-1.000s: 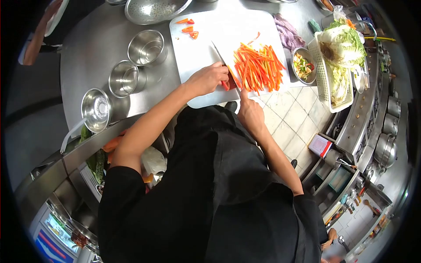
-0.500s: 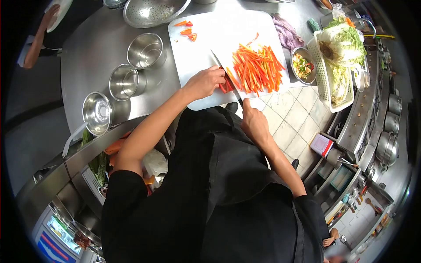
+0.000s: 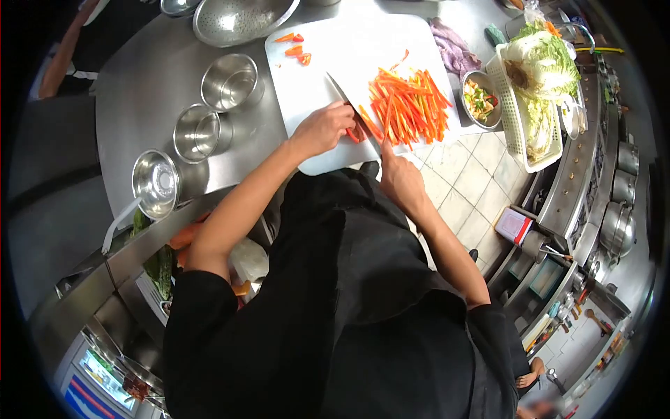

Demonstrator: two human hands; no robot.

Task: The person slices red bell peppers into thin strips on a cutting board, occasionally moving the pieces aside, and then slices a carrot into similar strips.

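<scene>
While the right hand grips the knife, forefinger along its spine, the left hand pins the red pepper piece under curled fingers on the cutting board. Judged: mid-slicing. The next cut needs the fingertips tucked clear; the cut strips lie beyond.

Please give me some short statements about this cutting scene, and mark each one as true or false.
1. The right hand holds the long steel knife over the white plastic cutting board. True.
2. The left hand is lifted off the board and holds nothing. False: it presses a small red pepper piece onto the board.
3. The pile of orange and red vegetable strips lies in a steel bowl. False: it lies on the board, beside the blade.
4. Three small round steel bowls stand on the steel counter. True.
</scene>
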